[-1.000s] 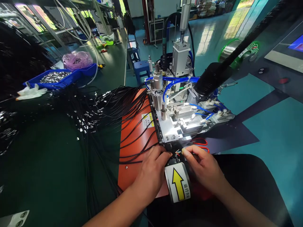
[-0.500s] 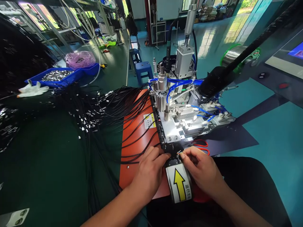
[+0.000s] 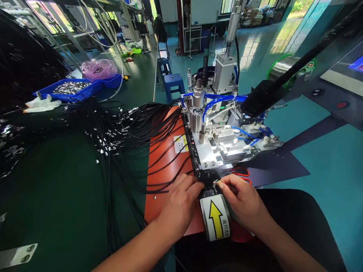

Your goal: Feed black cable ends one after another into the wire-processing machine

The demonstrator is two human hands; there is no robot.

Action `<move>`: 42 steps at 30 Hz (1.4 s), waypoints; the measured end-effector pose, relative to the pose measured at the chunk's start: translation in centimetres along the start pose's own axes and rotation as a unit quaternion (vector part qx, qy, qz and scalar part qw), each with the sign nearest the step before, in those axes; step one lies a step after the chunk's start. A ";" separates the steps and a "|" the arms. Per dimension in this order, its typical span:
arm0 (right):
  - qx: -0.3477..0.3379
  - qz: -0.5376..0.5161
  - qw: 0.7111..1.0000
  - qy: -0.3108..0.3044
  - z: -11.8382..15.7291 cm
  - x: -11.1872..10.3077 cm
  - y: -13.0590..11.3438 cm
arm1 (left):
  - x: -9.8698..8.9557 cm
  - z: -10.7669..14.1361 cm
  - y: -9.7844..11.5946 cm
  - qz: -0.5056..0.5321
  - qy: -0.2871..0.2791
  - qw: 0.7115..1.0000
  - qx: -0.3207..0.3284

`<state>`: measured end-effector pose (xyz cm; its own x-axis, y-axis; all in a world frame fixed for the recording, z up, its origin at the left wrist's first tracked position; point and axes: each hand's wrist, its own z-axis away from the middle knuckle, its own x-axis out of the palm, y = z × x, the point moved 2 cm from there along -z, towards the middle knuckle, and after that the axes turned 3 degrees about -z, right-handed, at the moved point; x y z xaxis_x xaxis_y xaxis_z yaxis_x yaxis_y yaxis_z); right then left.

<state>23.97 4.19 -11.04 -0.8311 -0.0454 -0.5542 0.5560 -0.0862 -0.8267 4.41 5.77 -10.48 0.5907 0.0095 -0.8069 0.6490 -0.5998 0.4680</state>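
My left hand (image 3: 183, 198) is closed over the end of a black cable at the front of the metal machine (image 3: 208, 151), its fingertips on the black chain track. My right hand (image 3: 241, 192) pinches the thin wire ends (image 3: 216, 182) just right of the track. Below both hands is a round drum with a yellow arrow label (image 3: 217, 217). Several black cables (image 3: 163, 164) lie across the orange plate (image 3: 159, 206) and run to the machine's edge.
Red-handled scissors (image 3: 242, 173) lie right of the track. Bundled black cables (image 3: 107, 181) cover the dark table at left. Farther back are a blue tray (image 3: 85, 92) of metal parts, a white glove (image 3: 42, 104) and a blue stool (image 3: 173, 81). A thick black tube (image 3: 263, 94) hangs at right.
The whole view has shifted slightly. My right fingertips have moved a little, and the wire ends show more clearly. My left hand stays at the track.
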 end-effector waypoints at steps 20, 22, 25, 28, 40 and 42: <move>-0.040 0.015 0.999 -0.006 -1.1 -0.2 -0.5 | 0.1 0.1 0.0 -0.009 -0.006 1.000 0.006; -0.038 0.018 0.999 -0.009 -0.9 -0.1 -0.4 | 0.1 0.1 0.0 -0.008 -0.008 1.000 0.007; -0.036 0.019 0.999 -0.012 -0.8 0.0 -0.5 | 0.0 0.1 0.0 -0.010 -0.021 1.000 0.004; -0.014 0.009 1.000 -0.023 -1.0 0.3 -0.3 | -0.3 -0.1 0.2 -0.027 -0.048 0.998 -0.010; -0.056 -0.015 0.985 -0.162 5.5 2.4 -2.9 | -1.9 -0.4 1.2 -0.136 -0.126 0.983 -0.016; -0.099 0.023 0.955 -0.278 7.2 6.2 -2.7 | -2.0 -0.1 1.2 -0.149 -0.133 0.980 -0.012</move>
<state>17.25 -3.00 -11.51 -0.6524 -0.5703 -0.4992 0.5374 0.1163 -0.8353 4.08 5.13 -8.29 0.2295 -0.0284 -0.9729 0.7863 -0.5837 0.2025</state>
